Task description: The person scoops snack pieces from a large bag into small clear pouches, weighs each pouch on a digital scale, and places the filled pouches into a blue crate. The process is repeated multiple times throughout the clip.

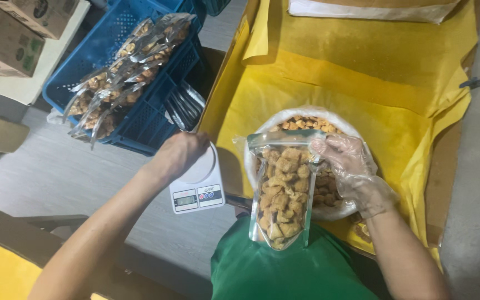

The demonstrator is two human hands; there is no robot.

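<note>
My right hand [346, 166], in a thin clear glove, grips the top edge of a clear stand-up pouch [282, 189] filled with golden-brown fried snack pieces. The pouch hangs upright in front of a big bag-lined bowl [306, 115] of the same snacks. My left hand [183, 151] is bare and reaches out over the white digital kitchen scale [198, 189], its fingers curled at the scale's round platform; nothing shows in it. Whether it touches the platform I cannot tell.
A blue plastic crate [140, 119] at upper left holds several filled pouches lying in a row. Yellow paper [362, 83] lines the wide box around the bowl. Cardboard boxes [6, 33] stand at the far left. A green garment [284, 272] fills the bottom centre.
</note>
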